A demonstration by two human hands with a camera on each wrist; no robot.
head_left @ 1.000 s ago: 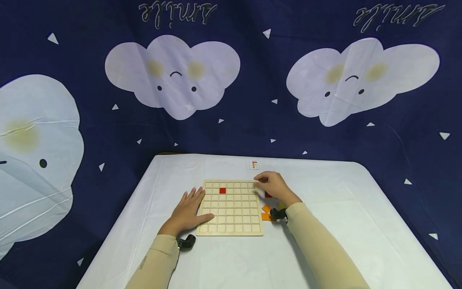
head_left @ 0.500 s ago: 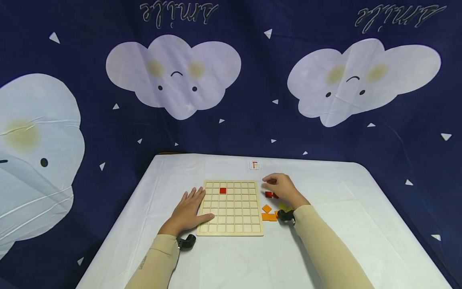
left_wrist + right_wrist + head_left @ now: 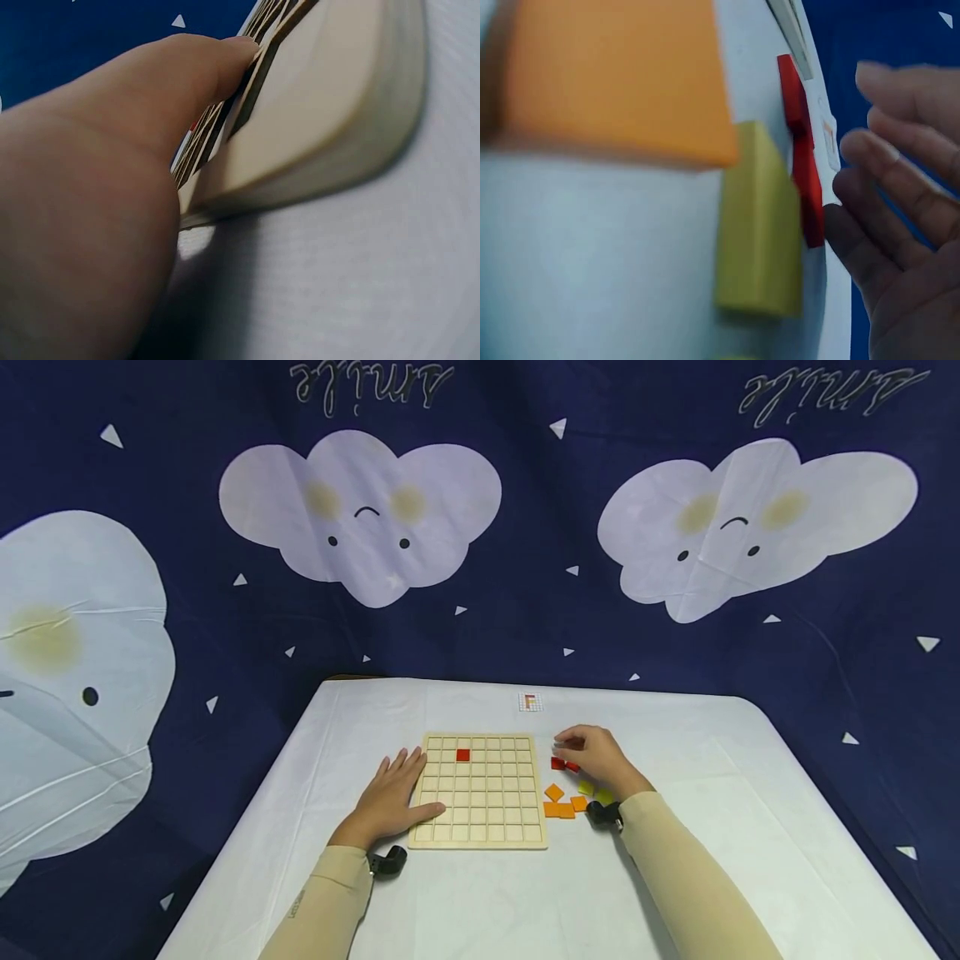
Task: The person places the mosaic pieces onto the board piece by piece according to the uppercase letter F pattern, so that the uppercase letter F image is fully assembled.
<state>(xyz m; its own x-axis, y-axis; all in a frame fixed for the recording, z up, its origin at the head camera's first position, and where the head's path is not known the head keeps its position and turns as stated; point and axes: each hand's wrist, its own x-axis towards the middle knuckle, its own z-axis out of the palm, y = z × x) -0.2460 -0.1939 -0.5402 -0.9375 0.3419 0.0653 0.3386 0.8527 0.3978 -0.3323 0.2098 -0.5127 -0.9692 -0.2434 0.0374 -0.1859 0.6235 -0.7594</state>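
My left hand (image 3: 388,797) lies flat with spread fingers along the left edge of a square wooden grid board (image 3: 487,835). In the left wrist view its thumb (image 3: 187,67) reaches over the board's rim. One red square tile (image 3: 462,755) sits in a cell near the board's top. To the right of the board, my right hand (image 3: 597,755) hovers just over two red tiles (image 3: 558,763). The right wrist view shows its fingers (image 3: 885,161) loosely bent, nothing between them, beside those red tiles (image 3: 808,191).
Several orange tiles (image 3: 553,810) lie by the board's right edge, with yellow tiles (image 3: 586,787) beyond them. A small pattern card (image 3: 530,702) lies behind the board on the white-covered table (image 3: 720,827). A dark blue cloud-print cloth (image 3: 540,618) hangs behind.
My right hand has drawn back from the board's upper right corner, moving right and slightly nearer to me, over the red tiles. The left hand stays in place.
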